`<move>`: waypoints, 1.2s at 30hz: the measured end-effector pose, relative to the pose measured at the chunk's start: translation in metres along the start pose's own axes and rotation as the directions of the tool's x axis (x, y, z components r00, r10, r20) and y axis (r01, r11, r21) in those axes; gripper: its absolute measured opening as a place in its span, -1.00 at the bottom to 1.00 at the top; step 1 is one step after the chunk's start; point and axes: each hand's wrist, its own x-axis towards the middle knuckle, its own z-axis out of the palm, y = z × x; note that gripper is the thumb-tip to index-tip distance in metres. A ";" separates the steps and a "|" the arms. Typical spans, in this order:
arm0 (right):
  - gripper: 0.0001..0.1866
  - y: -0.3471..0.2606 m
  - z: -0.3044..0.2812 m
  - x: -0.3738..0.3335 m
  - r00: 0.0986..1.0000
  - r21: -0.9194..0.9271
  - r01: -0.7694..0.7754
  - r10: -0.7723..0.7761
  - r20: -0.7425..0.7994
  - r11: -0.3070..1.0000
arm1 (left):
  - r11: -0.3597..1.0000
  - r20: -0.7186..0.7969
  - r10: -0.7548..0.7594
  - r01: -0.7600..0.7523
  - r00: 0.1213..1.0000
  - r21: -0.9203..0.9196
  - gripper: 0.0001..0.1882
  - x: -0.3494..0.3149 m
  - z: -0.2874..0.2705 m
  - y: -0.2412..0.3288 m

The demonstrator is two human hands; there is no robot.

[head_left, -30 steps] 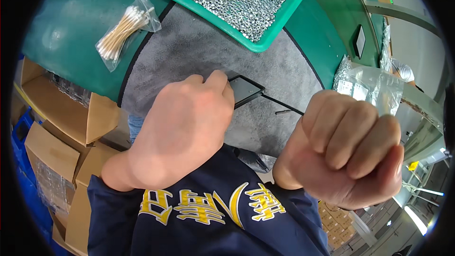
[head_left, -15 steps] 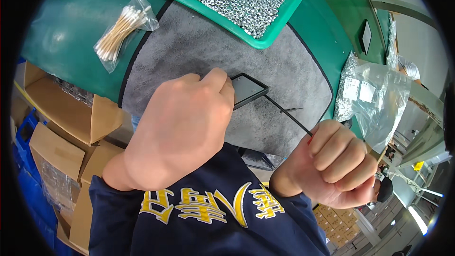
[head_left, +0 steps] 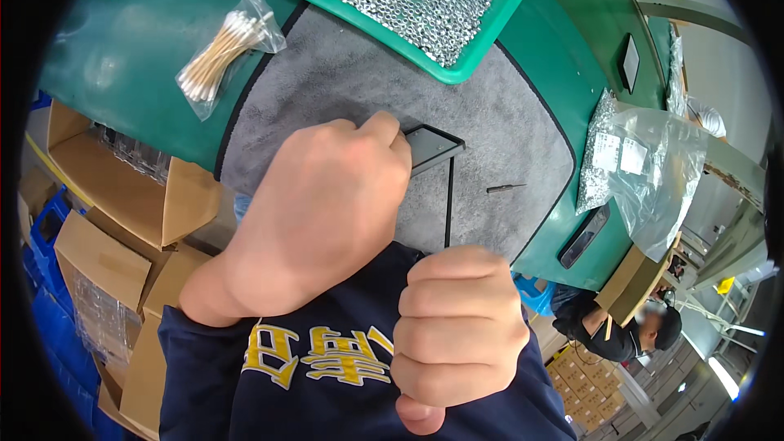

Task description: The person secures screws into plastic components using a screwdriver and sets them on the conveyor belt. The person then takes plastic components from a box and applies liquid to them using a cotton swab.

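Note:
My left hand (head_left: 322,212) is closed round one end of a flat rectangular piece (head_left: 430,149) with a dark grey face and a raised black rim. It is held over a grey cloth (head_left: 343,57). My right hand (head_left: 461,327) is a fist, nearer my body, wrapped round a tool with a long thin black shaft (head_left: 449,204). The shaft's far end meets the piece near its right corner; the fist hides the handle. To the right of the shaft, a small slim dark pointed object (head_left: 506,189) lies on the cloth.
A green tray (head_left: 457,72) of small shiny metal nuts stands at the far side. Cotton swabs in a clear bag (head_left: 220,57) lie to the left, and cardboard boxes (head_left: 106,188) stand below. Rightward are a dark phone-like object (head_left: 585,237), a plastic bag (head_left: 653,171) and another person (head_left: 616,331).
My right fist has swung left and toward my body, turning the tool's shaft from slanted to nearly straight. The left hand has barely shifted, still gripping the piece.

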 end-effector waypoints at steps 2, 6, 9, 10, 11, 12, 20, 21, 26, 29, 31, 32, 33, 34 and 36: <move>-0.61 -0.003 0.005 0.014 0.998 -0.047 -0.067 0.067 -0.007 0.997 | 1.000 -0.036 0.016 -0.016 0.999 -0.009 -0.94 -0.002 0.002 0.001; -0.55 -0.002 -0.006 0.037 0.975 -0.052 -0.191 0.196 0.104 0.980 | 0.999 -0.124 0.035 -0.040 0.992 -0.034 -0.95 -0.008 0.007 -0.001; -0.56 0.001 -0.019 0.053 0.938 0.028 -0.318 0.319 -0.138 0.948 | 0.995 -0.187 0.067 -0.080 0.980 -0.063 -0.95 -0.007 0.007 0.001; -0.57 0.001 -0.033 0.058 0.924 0.134 -0.348 0.364 -0.115 0.928 | 0.997 -0.126 0.074 -0.078 0.989 -0.029 -0.93 -0.004 0.003 0.004; -0.58 0.006 -0.046 0.060 0.910 0.259 -0.376 0.407 -0.076 0.890 | 0.998 -0.063 0.056 -0.055 0.996 0.016 -0.86 -0.004 0.002 0.006; -0.59 0.011 -0.057 0.061 0.894 0.378 -0.405 0.447 -0.028 0.833 | 0.998 -0.001 0.032 -0.031 1.000 0.058 -0.78 -0.004 0.002 0.006; -0.60 0.022 -0.077 0.034 0.908 0.505 -0.273 0.392 -0.144 0.819 | 0.999 -0.078 0.031 -0.029 0.996 0.034 -0.97 -0.005 0.010 0.004; -0.60 0.021 -0.080 0.030 0.907 0.505 -0.254 0.384 -0.171 0.825 | 0.999 -0.078 0.030 -0.028 0.996 0.034 -0.96 -0.005 0.010 0.003; -0.59 0.013 -0.083 0.009 0.893 0.471 -0.187 0.349 -0.284 0.862 | 0.998 0.011 -0.006 0.006 1.000 0.056 -0.80 -0.004 0.004 0.005; -0.59 0.008 -0.079 0.000 0.882 0.436 -0.161 0.328 -0.340 0.885 | 0.996 0.094 -0.046 0.038 0.994 0.082 -0.64 -0.003 0.001 0.006; -0.58 0.005 -0.073 -0.004 0.885 0.394 -0.130 0.286 -0.367 0.910 | 0.997 0.082 -0.041 0.035 0.996 0.066 -0.64 -0.004 0.001 0.005; -0.58 0.004 -0.069 -0.006 0.887 0.372 -0.115 0.264 -0.380 0.921 | 0.998 0.075 -0.038 0.033 0.996 0.058 -0.63 -0.004 0.001 0.004; -0.57 0.002 -0.065 -0.007 0.888 0.349 -0.099 0.241 -0.391 0.932 | 0.998 0.067 -0.034 0.031 0.997 0.050 -0.63 -0.004 0.001 0.004; -0.57 0.001 -0.060 -0.009 0.887 0.349 -0.099 0.241 -0.394 0.932 | 0.998 0.070 -0.034 0.031 0.997 0.051 -0.63 -0.003 0.000 0.004; -0.55 -0.003 -0.050 -0.012 0.890 0.267 -0.078 0.188 -0.416 0.960 | 0.998 0.083 -0.035 0.031 0.996 0.049 -0.64 -0.002 -0.002 0.003</move>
